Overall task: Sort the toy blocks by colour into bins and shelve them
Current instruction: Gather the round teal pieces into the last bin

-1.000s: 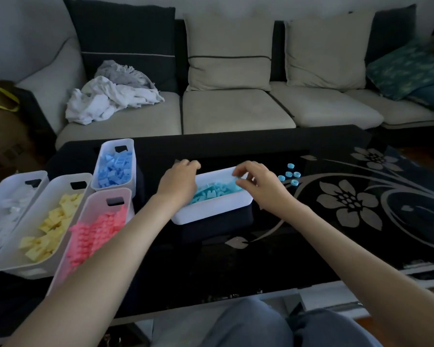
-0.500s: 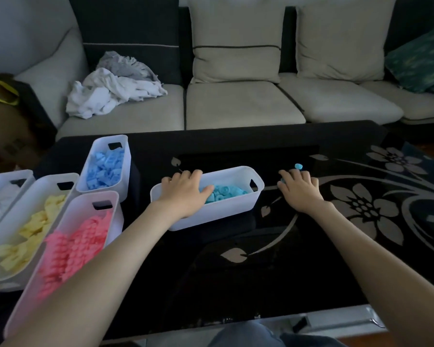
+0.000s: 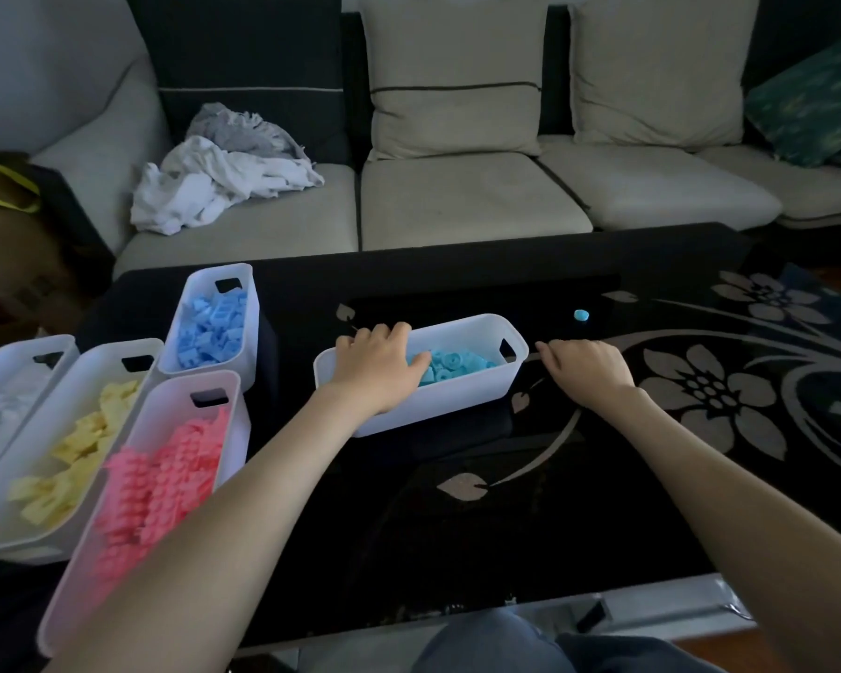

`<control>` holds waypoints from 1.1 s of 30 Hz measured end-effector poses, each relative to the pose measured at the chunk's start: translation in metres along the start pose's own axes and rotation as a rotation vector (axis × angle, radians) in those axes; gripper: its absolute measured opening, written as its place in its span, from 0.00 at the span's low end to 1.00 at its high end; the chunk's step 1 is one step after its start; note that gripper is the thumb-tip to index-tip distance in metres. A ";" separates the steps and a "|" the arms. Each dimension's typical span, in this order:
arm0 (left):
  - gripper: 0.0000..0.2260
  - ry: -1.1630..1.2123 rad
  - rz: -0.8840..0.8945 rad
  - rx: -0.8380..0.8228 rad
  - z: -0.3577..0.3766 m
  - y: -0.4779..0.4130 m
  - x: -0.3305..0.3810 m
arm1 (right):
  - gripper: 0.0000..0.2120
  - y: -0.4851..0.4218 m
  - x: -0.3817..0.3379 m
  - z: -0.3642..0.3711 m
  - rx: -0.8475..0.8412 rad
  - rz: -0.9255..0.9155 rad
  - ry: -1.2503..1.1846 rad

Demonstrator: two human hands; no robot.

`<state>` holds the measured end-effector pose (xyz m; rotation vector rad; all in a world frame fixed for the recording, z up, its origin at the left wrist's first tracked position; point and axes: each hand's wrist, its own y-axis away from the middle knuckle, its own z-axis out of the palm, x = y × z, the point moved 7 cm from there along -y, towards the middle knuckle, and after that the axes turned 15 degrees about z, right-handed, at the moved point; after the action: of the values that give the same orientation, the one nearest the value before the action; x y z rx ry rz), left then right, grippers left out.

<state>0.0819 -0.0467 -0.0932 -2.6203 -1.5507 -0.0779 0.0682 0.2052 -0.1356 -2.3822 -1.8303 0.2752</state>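
Note:
A white bin [image 3: 462, 403] of teal blocks [image 3: 457, 369] stands mid-table. My left hand [image 3: 377, 364] grips its left end, fingers curled over the far rim and thumb inside on the blocks. My right hand [image 3: 588, 371] lies palm down on the table just right of the bin. Its fingers are curled, and whatever is under it is hidden. One loose teal round piece [image 3: 580, 315] lies behind that hand. At the left stand bins of blue blocks [image 3: 212, 327], pink blocks [image 3: 161, 478], yellow blocks [image 3: 76, 454] and white blocks [image 3: 1, 410].
The black glass table [image 3: 506, 527] has a flower pattern on its right side. A sofa [image 3: 457, 206] runs behind it, with crumpled clothes [image 3: 224, 182] on the left seat. A brown bag [image 3: 6, 245] sits at the far left. My knees [image 3: 506, 643] are at the table's near edge.
My right hand left the bin's rim, came down over the loose teal pieces and slid toward the bin; only one piece still shows. My left hand stayed on the bin's left end.

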 end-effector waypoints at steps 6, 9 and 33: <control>0.20 0.021 0.039 0.043 -0.001 -0.004 0.011 | 0.23 -0.001 0.005 -0.028 0.062 0.153 -0.367; 0.20 0.043 0.032 0.031 -0.001 -0.007 0.010 | 0.25 0.003 -0.020 -0.073 0.134 0.137 -0.664; 0.15 0.136 0.068 0.085 0.002 -0.006 0.005 | 0.05 0.036 0.010 -0.052 -0.075 0.188 -0.495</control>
<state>0.0789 -0.0392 -0.0942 -2.5416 -1.3894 -0.1764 0.1163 0.2059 -0.0933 -2.7237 -1.8111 0.9023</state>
